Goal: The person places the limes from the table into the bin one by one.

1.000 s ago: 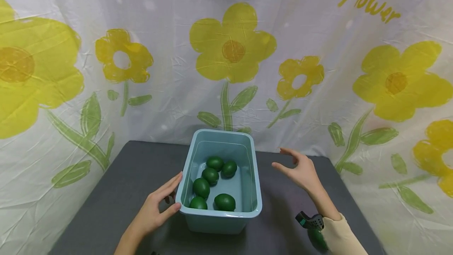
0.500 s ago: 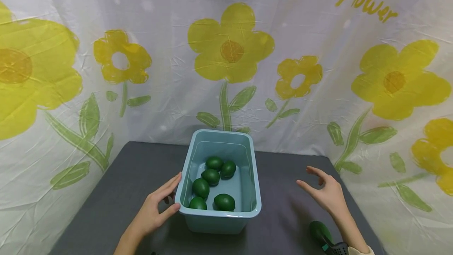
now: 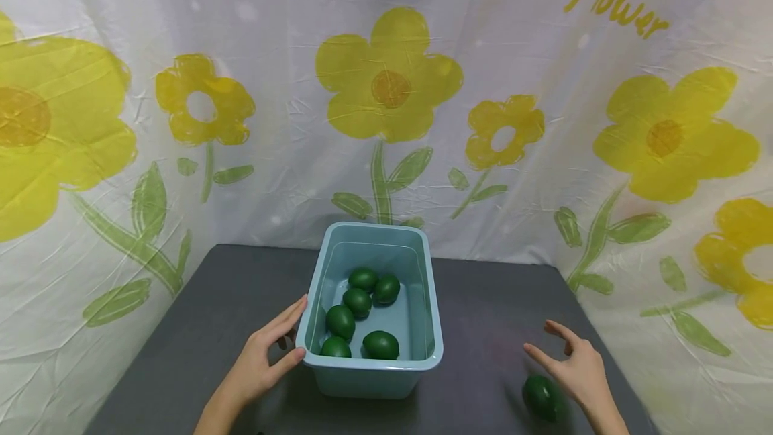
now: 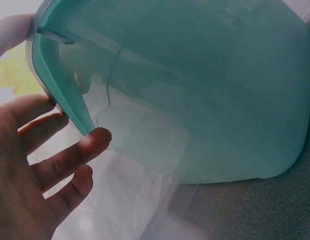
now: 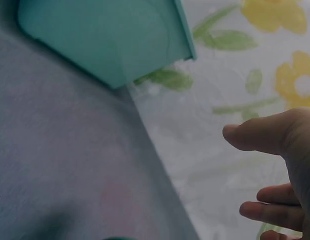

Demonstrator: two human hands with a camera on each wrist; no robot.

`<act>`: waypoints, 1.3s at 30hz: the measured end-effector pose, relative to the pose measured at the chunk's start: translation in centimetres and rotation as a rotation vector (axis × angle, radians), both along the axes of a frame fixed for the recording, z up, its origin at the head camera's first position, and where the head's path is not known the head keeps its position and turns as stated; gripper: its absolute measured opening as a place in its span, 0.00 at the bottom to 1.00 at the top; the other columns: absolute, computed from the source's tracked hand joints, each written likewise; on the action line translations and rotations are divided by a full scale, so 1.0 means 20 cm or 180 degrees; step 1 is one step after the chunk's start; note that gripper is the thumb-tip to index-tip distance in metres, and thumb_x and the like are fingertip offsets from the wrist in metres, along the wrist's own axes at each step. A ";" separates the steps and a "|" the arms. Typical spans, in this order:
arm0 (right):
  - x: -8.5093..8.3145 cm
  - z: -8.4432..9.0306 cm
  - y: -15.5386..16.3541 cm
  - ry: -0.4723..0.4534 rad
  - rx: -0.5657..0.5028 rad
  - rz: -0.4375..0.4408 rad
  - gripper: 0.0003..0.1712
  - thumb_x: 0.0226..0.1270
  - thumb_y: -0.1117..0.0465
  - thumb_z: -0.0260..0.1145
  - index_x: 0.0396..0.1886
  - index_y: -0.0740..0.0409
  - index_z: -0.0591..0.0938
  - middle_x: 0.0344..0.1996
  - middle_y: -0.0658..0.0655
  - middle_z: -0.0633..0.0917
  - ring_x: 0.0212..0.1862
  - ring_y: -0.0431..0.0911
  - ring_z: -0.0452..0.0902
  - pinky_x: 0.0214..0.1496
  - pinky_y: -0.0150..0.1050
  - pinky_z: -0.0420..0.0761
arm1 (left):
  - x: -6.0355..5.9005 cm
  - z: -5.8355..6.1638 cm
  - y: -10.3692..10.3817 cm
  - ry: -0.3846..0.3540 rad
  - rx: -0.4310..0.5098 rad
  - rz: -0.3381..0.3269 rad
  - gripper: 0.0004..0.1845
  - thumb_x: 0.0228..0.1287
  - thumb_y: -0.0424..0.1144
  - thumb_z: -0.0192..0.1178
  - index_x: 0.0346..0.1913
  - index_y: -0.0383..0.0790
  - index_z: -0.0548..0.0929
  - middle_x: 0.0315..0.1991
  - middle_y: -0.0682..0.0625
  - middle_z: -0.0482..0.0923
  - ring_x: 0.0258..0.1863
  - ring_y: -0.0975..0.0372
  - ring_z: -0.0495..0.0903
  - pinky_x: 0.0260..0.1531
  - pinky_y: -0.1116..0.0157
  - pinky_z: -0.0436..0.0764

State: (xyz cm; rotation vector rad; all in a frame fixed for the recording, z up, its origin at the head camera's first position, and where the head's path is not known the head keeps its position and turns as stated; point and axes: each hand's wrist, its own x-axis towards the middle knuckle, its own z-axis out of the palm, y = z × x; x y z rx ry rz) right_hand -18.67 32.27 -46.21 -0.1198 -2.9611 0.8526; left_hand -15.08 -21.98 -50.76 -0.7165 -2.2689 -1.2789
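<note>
A light blue plastic bin stands mid-table with several dark green limes lying inside. My left hand touches the left rim, its fingers spread along the edge and the thumb near the front corner. In the left wrist view, the fingers of this left hand lie loosely against the outside of the rim. A single lime rests on the table at the right. Just beside and above it is my right hand, thumb and fingers apart, holding nothing.
A dark grey cloth covers the table. Behind and at the sides hangs a white curtain printed with yellow flowers, close behind the bin's far end.
My right hand has moved right and back toward me, from beside the bin to the single lime. The left hand stays at the rim, and the limes in the bin lie as before.
</note>
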 end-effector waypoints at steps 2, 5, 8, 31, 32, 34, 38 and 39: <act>0.01 -0.03 0.02 -0.0036 -0.0006 -0.0054 0.51 0.66 0.33 0.73 0.74 0.66 0.74 0.67 0.69 0.82 0.43 0.60 0.83 0.44 0.51 0.81 | 0.00 0.00 0.00 -0.0027 0.0004 0.0001 0.37 0.67 0.32 0.67 0.79 0.38 0.71 0.77 0.53 0.71 0.37 0.70 0.78 0.33 0.64 0.80; 0.03 -0.07 0.04 -0.0072 0.0089 -0.0120 0.53 0.64 0.32 0.74 0.73 0.69 0.75 0.65 0.70 0.83 0.36 0.56 0.78 0.38 0.49 0.78 | 0.00 0.00 0.00 -0.0054 0.0009 0.0002 0.37 0.67 0.32 0.67 0.79 0.38 0.71 0.77 0.53 0.71 0.37 0.70 0.78 0.33 0.63 0.81; 0.04 -0.11 0.07 -0.0149 0.0196 -0.0148 0.56 0.63 0.31 0.74 0.73 0.71 0.75 0.64 0.73 0.82 0.44 0.62 0.79 0.45 0.57 0.79 | 0.00 0.00 0.00 -0.0055 0.0004 0.0007 0.37 0.67 0.32 0.67 0.79 0.38 0.71 0.77 0.52 0.72 0.37 0.70 0.78 0.33 0.63 0.81; 0.10 -0.26 0.14 -0.0873 0.0385 0.0073 0.50 0.57 0.33 0.79 0.58 0.77 0.83 0.44 0.68 0.89 0.49 0.65 0.83 0.51 0.64 0.81 | 0.01 0.01 0.01 -0.0052 -0.0004 0.0007 0.37 0.67 0.32 0.67 0.79 0.38 0.71 0.78 0.53 0.71 0.38 0.70 0.78 0.33 0.63 0.81; 0.10 -0.25 0.13 -0.0906 0.0365 0.0070 0.49 0.57 0.34 0.79 0.56 0.76 0.84 0.42 0.66 0.90 0.46 0.63 0.84 0.49 0.62 0.82 | 0.01 0.01 0.01 -0.0037 -0.0001 0.0000 0.37 0.67 0.32 0.67 0.79 0.37 0.71 0.78 0.52 0.71 0.38 0.70 0.78 0.33 0.63 0.81; 0.10 -0.25 0.13 -0.0986 0.0312 0.0062 0.47 0.57 0.35 0.79 0.54 0.76 0.85 0.39 0.63 0.90 0.42 0.58 0.86 0.45 0.59 0.84 | 0.00 0.00 0.01 -0.0015 0.0008 -0.0015 0.37 0.66 0.31 0.67 0.79 0.37 0.71 0.78 0.53 0.71 0.38 0.70 0.78 0.33 0.63 0.81; 0.10 -0.24 0.11 -0.1072 0.0224 0.0050 0.45 0.59 0.37 0.79 0.53 0.76 0.85 0.38 0.61 0.90 0.40 0.55 0.86 0.42 0.55 0.85 | 0.00 0.00 0.00 -0.0037 0.0031 -0.0024 0.37 0.66 0.31 0.67 0.79 0.37 0.71 0.78 0.53 0.71 0.37 0.68 0.79 0.33 0.64 0.81; 0.10 -0.24 0.11 -0.1084 0.0182 0.0034 0.44 0.59 0.37 0.79 0.53 0.76 0.85 0.39 0.61 0.90 0.40 0.55 0.86 0.42 0.55 0.86 | 0.00 0.00 0.00 -0.0051 0.0030 -0.0025 0.37 0.66 0.31 0.67 0.79 0.38 0.71 0.78 0.53 0.71 0.38 0.68 0.79 0.33 0.65 0.81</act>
